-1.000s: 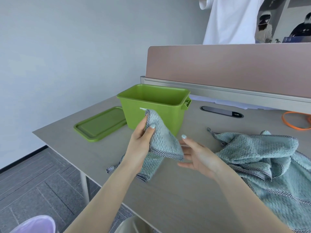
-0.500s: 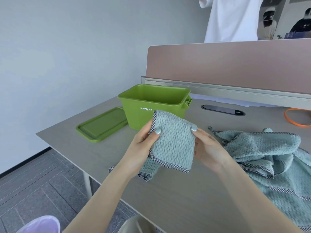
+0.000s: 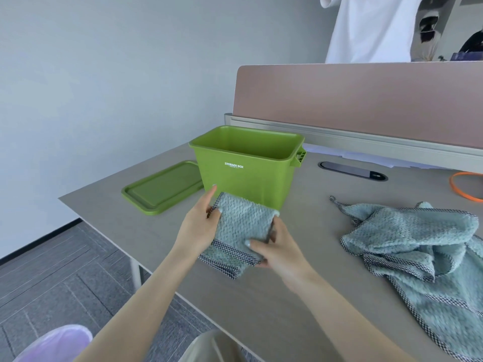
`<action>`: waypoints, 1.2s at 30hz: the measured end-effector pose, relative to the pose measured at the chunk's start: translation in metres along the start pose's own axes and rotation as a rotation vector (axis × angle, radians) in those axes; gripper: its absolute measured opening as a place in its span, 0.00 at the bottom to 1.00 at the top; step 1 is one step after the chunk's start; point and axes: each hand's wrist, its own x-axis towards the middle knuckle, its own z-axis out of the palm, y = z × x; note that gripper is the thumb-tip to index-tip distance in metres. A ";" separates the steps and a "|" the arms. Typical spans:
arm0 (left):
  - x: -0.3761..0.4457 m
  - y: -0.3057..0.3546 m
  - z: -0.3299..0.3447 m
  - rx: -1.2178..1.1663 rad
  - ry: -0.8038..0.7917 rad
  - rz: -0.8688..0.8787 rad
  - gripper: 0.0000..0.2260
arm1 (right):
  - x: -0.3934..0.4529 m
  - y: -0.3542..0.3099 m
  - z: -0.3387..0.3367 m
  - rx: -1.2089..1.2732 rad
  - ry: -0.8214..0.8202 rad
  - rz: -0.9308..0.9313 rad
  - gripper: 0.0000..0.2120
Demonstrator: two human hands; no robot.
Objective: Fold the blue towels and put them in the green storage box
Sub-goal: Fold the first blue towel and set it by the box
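Both grips, left hand (image 3: pixel 200 226) and right hand (image 3: pixel 274 250), pinch the folded towel (image 3: pixel 241 231) before the box (image 3: pixel 245 165); I should square its edges.

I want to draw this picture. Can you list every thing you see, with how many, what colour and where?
folded waffle-weave blue towel: one, pale blue, held over the table's near edge
crumpled blue towels: a heap, pale blue, table right
green plastic storage box: one, green, open, table middle
flat green lid: one, green, left of box
grey wooden table: one, grey
orange ring: one, orange, far right
pink desk divider: one, pink, behind
left hand: grips the towel's left edge
right hand: pinches its right edge
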 end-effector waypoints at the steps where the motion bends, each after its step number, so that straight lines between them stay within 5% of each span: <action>1: 0.003 -0.004 -0.001 0.038 0.007 -0.009 0.23 | 0.001 0.003 0.005 -0.001 -0.009 0.014 0.22; 9: 0.023 -0.034 0.008 0.370 -0.039 -0.054 0.19 | 0.007 0.016 0.022 -0.092 -0.045 0.100 0.24; 13: 0.019 -0.041 0.013 0.547 -0.048 -0.070 0.17 | 0.009 0.018 0.017 -0.141 0.003 0.159 0.10; 17: 0.004 -0.026 0.007 0.589 0.085 0.247 0.11 | 0.011 0.019 0.015 -0.055 0.062 0.190 0.09; 20: -0.021 -0.015 -0.001 0.318 -0.250 0.430 0.14 | 0.008 0.020 0.013 -0.050 0.057 0.167 0.10; 22: -0.038 -0.022 -0.004 0.347 -0.385 0.531 0.18 | 0.003 0.022 0.011 -0.060 0.074 0.122 0.09; 25: -0.047 -0.046 -0.004 0.422 -0.294 0.596 0.20 | -0.003 0.027 0.007 -0.111 0.110 0.053 0.08; 31: -0.048 -0.044 0.008 0.167 -0.147 0.446 0.17 | -0.007 0.031 0.010 -0.331 0.087 -0.019 0.08; 36: -0.054 -0.036 0.017 0.124 0.032 0.394 0.17 | -0.006 0.031 0.008 -0.283 0.077 0.004 0.11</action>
